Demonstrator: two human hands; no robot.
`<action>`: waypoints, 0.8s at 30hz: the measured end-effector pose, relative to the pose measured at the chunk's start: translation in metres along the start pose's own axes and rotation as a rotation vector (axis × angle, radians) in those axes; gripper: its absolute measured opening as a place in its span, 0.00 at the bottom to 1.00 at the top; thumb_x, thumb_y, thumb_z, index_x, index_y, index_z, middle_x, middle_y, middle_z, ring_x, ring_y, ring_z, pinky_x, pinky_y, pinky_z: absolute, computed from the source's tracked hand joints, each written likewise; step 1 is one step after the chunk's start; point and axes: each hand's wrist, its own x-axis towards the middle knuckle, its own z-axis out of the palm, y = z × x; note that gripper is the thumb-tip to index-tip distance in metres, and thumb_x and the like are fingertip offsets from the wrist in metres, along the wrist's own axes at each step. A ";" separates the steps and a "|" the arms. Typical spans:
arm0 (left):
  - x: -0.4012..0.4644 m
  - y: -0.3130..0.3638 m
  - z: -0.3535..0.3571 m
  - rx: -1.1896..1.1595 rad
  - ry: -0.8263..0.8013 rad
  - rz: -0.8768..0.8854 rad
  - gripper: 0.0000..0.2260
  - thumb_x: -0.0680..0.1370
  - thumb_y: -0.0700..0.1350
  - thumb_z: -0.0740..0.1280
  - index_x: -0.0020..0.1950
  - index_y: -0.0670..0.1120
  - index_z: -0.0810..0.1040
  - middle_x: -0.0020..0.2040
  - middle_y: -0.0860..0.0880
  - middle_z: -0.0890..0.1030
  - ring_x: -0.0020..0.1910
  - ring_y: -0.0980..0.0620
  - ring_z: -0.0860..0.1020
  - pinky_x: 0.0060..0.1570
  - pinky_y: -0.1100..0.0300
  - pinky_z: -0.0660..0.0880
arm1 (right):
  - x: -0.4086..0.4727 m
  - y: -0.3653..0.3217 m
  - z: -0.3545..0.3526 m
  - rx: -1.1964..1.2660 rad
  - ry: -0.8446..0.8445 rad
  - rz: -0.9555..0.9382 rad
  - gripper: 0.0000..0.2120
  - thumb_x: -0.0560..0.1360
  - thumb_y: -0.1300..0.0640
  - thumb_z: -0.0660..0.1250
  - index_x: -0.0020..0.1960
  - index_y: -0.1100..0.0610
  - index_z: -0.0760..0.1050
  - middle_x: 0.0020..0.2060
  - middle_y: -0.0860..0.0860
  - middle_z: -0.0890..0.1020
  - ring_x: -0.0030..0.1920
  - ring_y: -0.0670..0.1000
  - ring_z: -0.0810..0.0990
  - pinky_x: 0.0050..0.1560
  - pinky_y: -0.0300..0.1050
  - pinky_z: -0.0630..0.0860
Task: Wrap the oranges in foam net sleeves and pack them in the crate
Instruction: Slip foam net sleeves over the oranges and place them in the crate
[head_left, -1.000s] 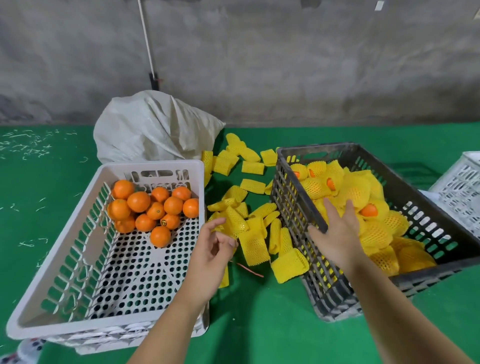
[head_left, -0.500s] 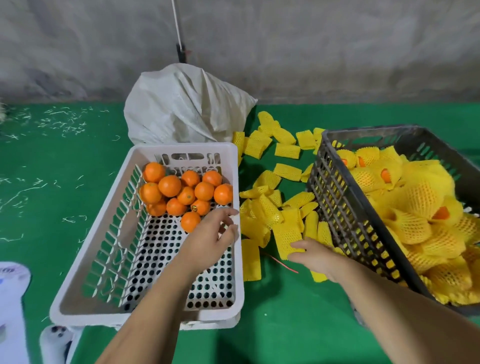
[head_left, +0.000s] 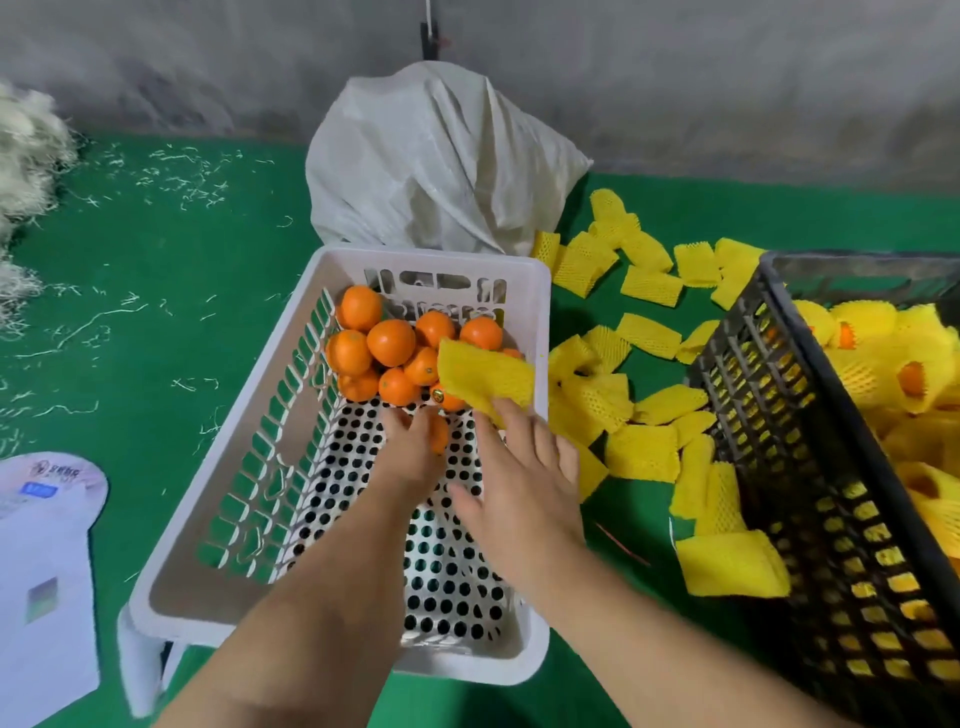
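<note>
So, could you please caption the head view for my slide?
Left hand grips an orange in the white crate; right hand holds a yellow foam sleeve.

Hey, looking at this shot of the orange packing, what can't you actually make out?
Head view only:
- How the left hand grips the orange: its own back hides the fingers.
- Right hand fingertips: hidden under the foam sleeve.
- Black crate: cut off by the right edge, so its fill is unknown.
- Printing on the white bag: too small.

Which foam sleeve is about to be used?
Find the white crate of bare oranges. Over its right rim, the right hand holds one yellow foam sleeve. It alone is lifted; the other sleeves lie on the green floor.
</note>
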 end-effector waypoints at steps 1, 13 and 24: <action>0.001 -0.002 0.001 -0.033 0.022 -0.002 0.22 0.83 0.46 0.66 0.76 0.49 0.65 0.71 0.42 0.61 0.45 0.43 0.77 0.48 0.50 0.77 | 0.001 -0.003 0.003 -0.107 -0.013 -0.004 0.36 0.78 0.42 0.66 0.81 0.50 0.58 0.79 0.49 0.57 0.78 0.55 0.58 0.76 0.55 0.58; -0.014 0.044 -0.055 -0.135 -0.072 0.064 0.33 0.76 0.52 0.77 0.76 0.47 0.66 0.70 0.43 0.67 0.59 0.46 0.73 0.57 0.54 0.71 | 0.007 0.002 0.010 -0.252 -0.076 -0.027 0.38 0.79 0.44 0.62 0.83 0.55 0.51 0.81 0.53 0.53 0.76 0.57 0.59 0.74 0.55 0.54; -0.168 0.063 -0.050 -1.346 0.082 -0.242 0.18 0.80 0.49 0.74 0.68 0.52 0.74 0.58 0.42 0.81 0.40 0.48 0.85 0.46 0.50 0.83 | -0.006 0.009 -0.004 0.256 0.053 0.010 0.20 0.81 0.56 0.66 0.73 0.52 0.74 0.71 0.44 0.70 0.70 0.50 0.69 0.69 0.49 0.67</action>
